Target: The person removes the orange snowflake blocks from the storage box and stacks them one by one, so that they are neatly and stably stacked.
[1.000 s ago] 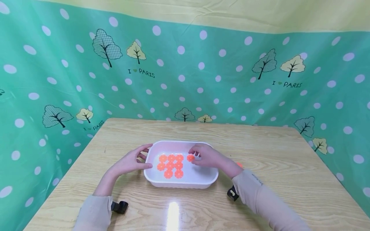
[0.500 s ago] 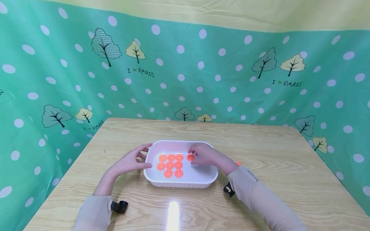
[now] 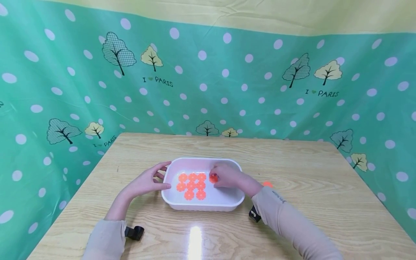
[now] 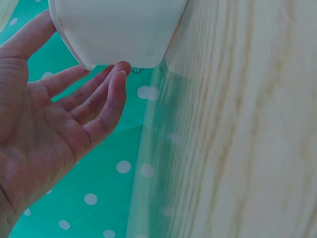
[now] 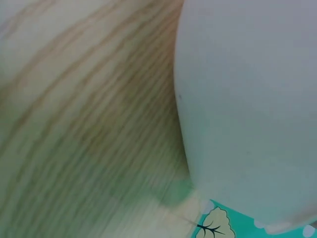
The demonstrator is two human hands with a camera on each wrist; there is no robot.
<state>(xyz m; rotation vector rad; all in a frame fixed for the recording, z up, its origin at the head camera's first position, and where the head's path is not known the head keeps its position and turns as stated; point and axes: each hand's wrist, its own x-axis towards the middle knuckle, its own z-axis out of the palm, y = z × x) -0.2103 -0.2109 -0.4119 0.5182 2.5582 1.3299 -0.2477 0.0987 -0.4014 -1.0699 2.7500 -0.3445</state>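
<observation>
A white plastic basin [image 3: 224, 202] stands on the wooden table in the head view. On its floor several flat, round orange discs with notched edges [image 3: 191, 186] lie close together towards the left. My left hand [image 3: 144, 182] is at the basin's left end, thumb and index finger touching the rim, the other fingers loosely bent beside the wall [image 4: 119, 34]. My right hand [image 3: 227, 176] reaches inside and pinches one orange notched disc [image 3: 213, 178], a little right of the group; the fingers partly cover it. The right wrist view shows only the basin's outer wall [image 5: 247, 109], not the hand.
Another orange piece [image 3: 267, 184] lies on the table [image 3: 302, 177] beside the right sleeve, right of the basin. Black wrist mounts [image 3: 135, 233] sit at both cuffs. A green dotted curtain [image 3: 227, 90] hangs behind the table.
My right hand has shifted slightly left and its fingers now cover more of the separate disc. More of the piece by the right sleeve shows. My left hand and the basin stay nearly in place.
</observation>
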